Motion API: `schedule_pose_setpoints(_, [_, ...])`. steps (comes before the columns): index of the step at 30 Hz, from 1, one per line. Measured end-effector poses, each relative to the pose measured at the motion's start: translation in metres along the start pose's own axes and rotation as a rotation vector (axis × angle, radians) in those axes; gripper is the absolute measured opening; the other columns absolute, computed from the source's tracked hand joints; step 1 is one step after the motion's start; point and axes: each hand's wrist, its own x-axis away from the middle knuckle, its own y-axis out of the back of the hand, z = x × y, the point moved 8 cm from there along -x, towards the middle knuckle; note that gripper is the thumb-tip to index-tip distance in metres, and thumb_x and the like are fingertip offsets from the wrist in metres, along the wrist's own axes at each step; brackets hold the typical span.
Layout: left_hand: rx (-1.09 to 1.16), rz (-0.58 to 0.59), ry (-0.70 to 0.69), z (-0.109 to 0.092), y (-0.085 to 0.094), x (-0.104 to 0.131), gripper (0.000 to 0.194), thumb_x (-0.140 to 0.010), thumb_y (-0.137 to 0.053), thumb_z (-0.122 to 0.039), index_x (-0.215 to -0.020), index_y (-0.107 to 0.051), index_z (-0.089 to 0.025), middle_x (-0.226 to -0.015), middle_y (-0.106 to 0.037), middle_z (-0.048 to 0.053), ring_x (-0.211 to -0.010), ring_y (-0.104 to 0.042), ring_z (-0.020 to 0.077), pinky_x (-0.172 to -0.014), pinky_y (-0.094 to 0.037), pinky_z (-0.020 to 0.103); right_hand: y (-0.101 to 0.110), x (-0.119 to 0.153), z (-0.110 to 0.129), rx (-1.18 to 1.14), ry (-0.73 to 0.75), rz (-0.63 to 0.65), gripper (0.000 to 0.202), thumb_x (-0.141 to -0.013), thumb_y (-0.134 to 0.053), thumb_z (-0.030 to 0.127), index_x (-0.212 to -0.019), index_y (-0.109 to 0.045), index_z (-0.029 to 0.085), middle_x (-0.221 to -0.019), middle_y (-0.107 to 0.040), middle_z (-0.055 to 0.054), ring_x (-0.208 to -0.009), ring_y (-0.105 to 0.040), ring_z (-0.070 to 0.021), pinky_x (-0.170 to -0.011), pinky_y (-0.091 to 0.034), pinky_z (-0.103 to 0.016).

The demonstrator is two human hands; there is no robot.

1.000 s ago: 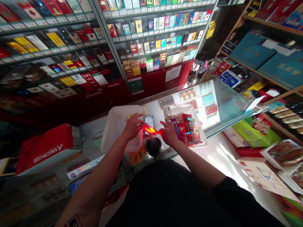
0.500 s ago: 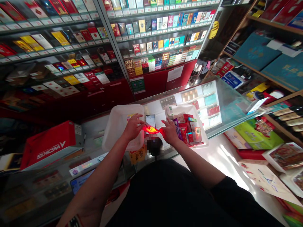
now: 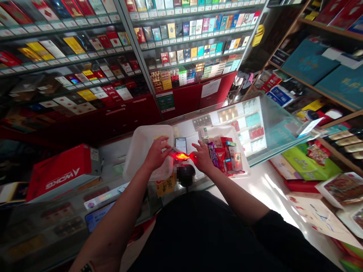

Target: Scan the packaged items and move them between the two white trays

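Note:
A small snack packet (image 3: pixel 180 155) is held level between my two hands, glowing bright red under a light. My left hand (image 3: pixel 156 154) pinches its left end above the rim of a white plastic tub (image 3: pixel 133 162). At its right end, my right hand (image 3: pixel 202 158) grips with thumb and finger, the other fingers raised. Just below the packet is a black rounded device (image 3: pixel 185 174), partly blurred, from which the red light seems to come. Behind the packet lies a phone (image 3: pixel 180 143) with its screen lit. The packet's print is washed out.
Right of my hands, a second white tub (image 3: pixel 244 166) holds several packaged snacks. A red shoebox-like box (image 3: pixel 61 172) stands left on the glass counter (image 3: pixel 279 124). Shelves of cigarette packs (image 3: pixel 181 28) line the back. A yellow handwritten card (image 3: pixel 165 185) hangs near the counter edge.
The packet has turned slightly in my fingers, and its left end looks paler. Both hands stay nearly in place; the right fingers have shifted a little. The view has moved slightly.

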Motion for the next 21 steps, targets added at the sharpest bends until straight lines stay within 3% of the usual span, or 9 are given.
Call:
schedule_pose_setpoints(3, [0.005, -0.020, 0.015, -0.001, 0.008, 0.000, 0.017, -0.096, -0.064, -0.033, -0.094, -0.077, -0.023, -0.144, -0.064, 0.010, -0.143, -0.053, 0.0298, -0.126, -0.040, 0.053, 0.005, -0.003, 0.005, -0.007, 0.025, -0.020, 0.018, -0.088, -0.068, 0.013, -0.088, -0.084, 0.022, -0.153, -0.063, -0.011, -0.158, -0.034, -0.0385, -0.126, -0.028, -0.065])
schedule_pose_setpoints(12, [-0.006, -0.139, 0.094, 0.005, 0.050, 0.006, 0.018, -0.097, -0.061, -0.034, -0.095, -0.076, -0.023, -0.146, -0.064, 0.007, -0.136, -0.059, 0.0265, -0.123, -0.045, 0.045, 0.024, -0.032, 0.037, -0.042, 0.049, -0.028, 0.018, -0.096, -0.065, 0.023, -0.094, -0.084, 0.023, -0.154, -0.061, -0.010, -0.159, -0.031, -0.0372, -0.128, -0.026, -0.063])
schedule_pose_setpoints(17, [-0.052, -0.202, 0.154, 0.027, 0.073, 0.013, 0.017, -0.095, -0.062, -0.034, -0.092, -0.075, -0.023, -0.145, -0.065, 0.007, -0.135, -0.061, 0.0260, -0.123, -0.044, 0.044, 0.024, -0.056, 0.064, -0.062, 0.098, -0.019, 0.017, -0.094, -0.066, 0.022, -0.094, -0.083, 0.022, -0.152, -0.062, -0.011, -0.158, -0.032, -0.0376, -0.128, -0.026, -0.062])
schedule_pose_setpoints(21, [-0.084, -0.211, 0.248, 0.059, 0.079, 0.024, 0.018, -0.093, -0.062, -0.034, -0.088, -0.074, -0.022, -0.145, -0.066, 0.008, -0.135, -0.061, 0.0275, -0.122, -0.045, 0.045, 0.013, -0.074, 0.087, -0.027, 0.142, 0.026, 0.019, -0.093, -0.065, 0.021, -0.095, -0.084, 0.021, -0.152, -0.062, -0.011, -0.156, -0.034, -0.0390, -0.128, -0.026, -0.061])
